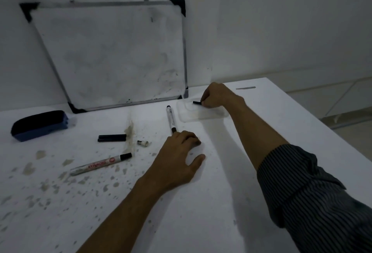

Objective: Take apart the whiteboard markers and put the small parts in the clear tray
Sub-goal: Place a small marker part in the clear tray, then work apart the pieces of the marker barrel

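My right hand (pixel 216 95) is closed on a small black marker cap (pixel 196 102) and holds it just over the clear tray (pixel 188 117) at the back of the table. My left hand (pixel 181 158) lies on the table with its fingertips at the near end of a slim white marker (pixel 171 118); I cannot tell whether it grips that marker. To the left a marker with red lettering (pixel 100 164) lies capped. Two black tube parts (pixel 112 138) lie side by side, and a small white nib piece (pixel 143 143) lies next to them.
A whiteboard (pixel 112 55) leans against the wall at the back left. A dark blue eraser (pixel 39 125) sits at the far left. The white table (pixel 221 202) is stained and speckled on its left half. Its right edge runs diagonally past my right sleeve.
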A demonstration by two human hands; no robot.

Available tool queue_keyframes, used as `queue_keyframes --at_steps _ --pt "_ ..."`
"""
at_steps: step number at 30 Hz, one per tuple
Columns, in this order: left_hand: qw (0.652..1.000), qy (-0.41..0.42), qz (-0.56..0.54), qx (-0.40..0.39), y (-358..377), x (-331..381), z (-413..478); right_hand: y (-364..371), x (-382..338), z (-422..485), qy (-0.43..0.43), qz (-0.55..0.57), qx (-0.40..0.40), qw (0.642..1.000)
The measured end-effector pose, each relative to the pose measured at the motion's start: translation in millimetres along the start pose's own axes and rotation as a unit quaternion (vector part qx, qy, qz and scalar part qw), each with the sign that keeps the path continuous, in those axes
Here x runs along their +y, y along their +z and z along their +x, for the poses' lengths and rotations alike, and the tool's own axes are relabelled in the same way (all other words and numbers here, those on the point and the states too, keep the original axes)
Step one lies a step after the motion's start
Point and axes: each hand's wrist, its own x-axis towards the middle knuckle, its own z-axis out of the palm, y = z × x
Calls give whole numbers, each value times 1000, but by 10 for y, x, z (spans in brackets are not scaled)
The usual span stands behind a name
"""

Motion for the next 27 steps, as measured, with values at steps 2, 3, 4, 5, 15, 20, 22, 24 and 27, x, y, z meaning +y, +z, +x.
queue_keyframes --at_steps 2,3,4,5,15,20,22,24,27 --pt "1000 0 8 5 1 26 -10 -26 -9 -12 -2 23 2 1000" --pt "1000 -1 10 6 -8 40 -13 -52 -24 -46 -8 39 12 999" --pt "1000 -1 10 6 -18 52 -11 -85 -45 -101 -19 58 31 998" --pt "1000 -1 11 6 -30 64 -8 -118 -76 -181 -30 79 57 995" --pt "991 -46 -5 -124 -549 161 -79 317 -347 -1520 -61 310 165 934" --pt "992 -90 13 -85 -1202 -222 -497 812 -719 -1918 -80 306 135 939" --pt "991 -132 24 -14 -1421 -475 -723 996 -974 -1948 -121 259 105 953" --pt "983 -170 38 55 -1544 -705 -971 1158 -1242 -1924 -171 205 81 960" --pt "970 -227 -4 88 -1592 -927 -1356 1357 -1611 -1813 -224 107 86 965"
